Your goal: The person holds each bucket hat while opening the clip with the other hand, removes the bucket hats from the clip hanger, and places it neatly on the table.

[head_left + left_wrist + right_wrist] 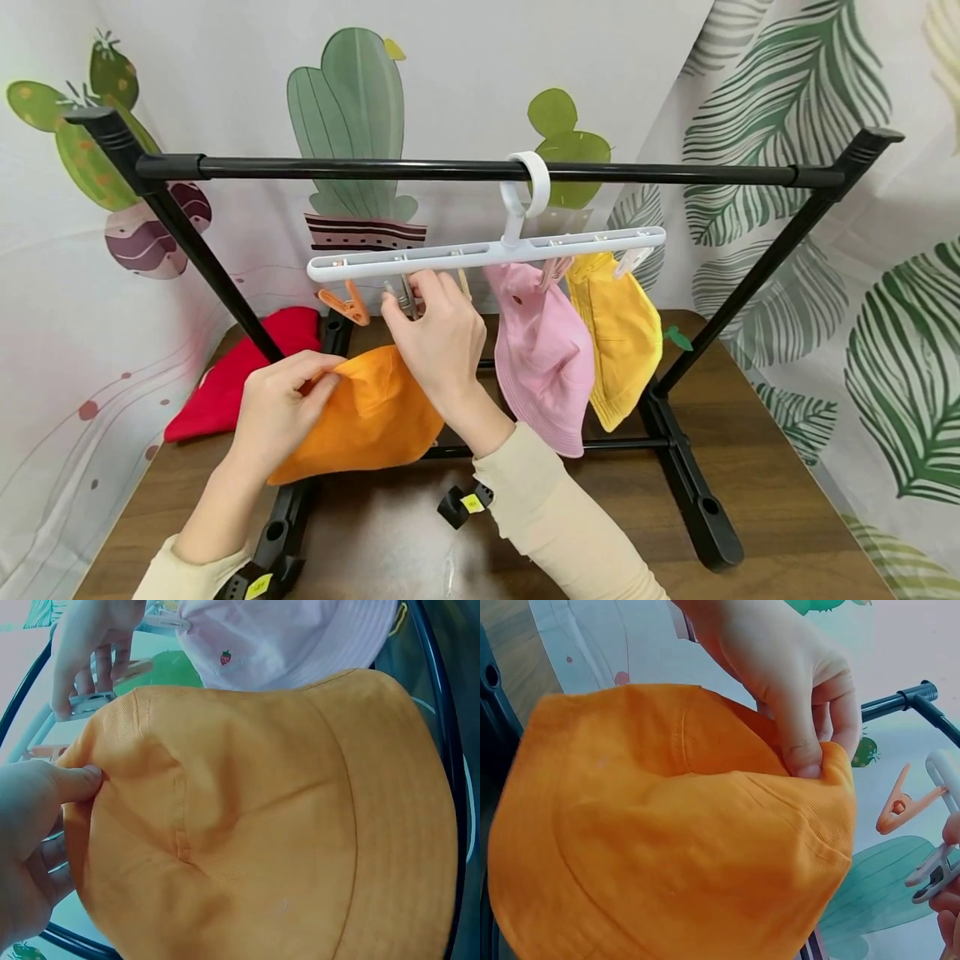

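Note:
An orange bucket hat hangs from my left hand, whose thumb and fingers pinch the crown's edge. My right hand pinches a grey clothespin under the white clip hanger. In the right wrist view the hat lies apart from that clothespin. To its left an orange clothespin hangs with nothing in it. On the hanger's right half, a pink clothespin holds a pink bucket hat. A white clothespin beside it holds a yellow bucket hat.
The hanger hooks over the black rack's top bar. A red hat lies on the wooden table behind the rack's left leg. Black rack feet stand at both sides, and a patterned curtain hangs behind.

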`<control>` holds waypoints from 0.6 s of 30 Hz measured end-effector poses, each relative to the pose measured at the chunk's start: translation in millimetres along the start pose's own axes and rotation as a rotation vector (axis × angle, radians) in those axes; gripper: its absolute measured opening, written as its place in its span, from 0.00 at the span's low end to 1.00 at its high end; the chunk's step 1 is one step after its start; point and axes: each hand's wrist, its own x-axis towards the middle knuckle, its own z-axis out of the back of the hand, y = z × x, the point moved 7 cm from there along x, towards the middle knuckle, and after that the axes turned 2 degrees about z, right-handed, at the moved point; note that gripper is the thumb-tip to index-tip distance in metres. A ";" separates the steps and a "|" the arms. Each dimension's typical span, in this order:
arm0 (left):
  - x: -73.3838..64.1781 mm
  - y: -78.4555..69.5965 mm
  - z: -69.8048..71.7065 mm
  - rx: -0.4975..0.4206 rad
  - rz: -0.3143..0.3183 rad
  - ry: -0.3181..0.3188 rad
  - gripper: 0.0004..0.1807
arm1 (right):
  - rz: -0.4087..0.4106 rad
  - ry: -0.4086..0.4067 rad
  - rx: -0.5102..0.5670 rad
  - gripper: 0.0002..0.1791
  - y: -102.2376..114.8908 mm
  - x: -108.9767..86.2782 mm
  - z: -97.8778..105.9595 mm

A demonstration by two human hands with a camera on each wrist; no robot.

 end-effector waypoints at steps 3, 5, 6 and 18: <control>-1.1 2.7 3.1 0.008 0.001 0.008 0.14 | -0.001 0.005 -0.002 0.09 0.4 -0.5 -0.6; -2.2 5.8 4.7 0.015 0.015 0.023 0.13 | -0.001 0.009 -0.003 0.10 1.2 -0.9 -1.0; -2.7 7.4 5.3 0.018 0.022 0.030 0.12 | 0.001 0.008 -0.005 0.10 1.6 -1.0 -1.0; -7.8 14.3 18.6 0.086 0.008 0.001 0.12 | 0.012 -0.009 -0.029 0.12 4.2 -1.3 -0.7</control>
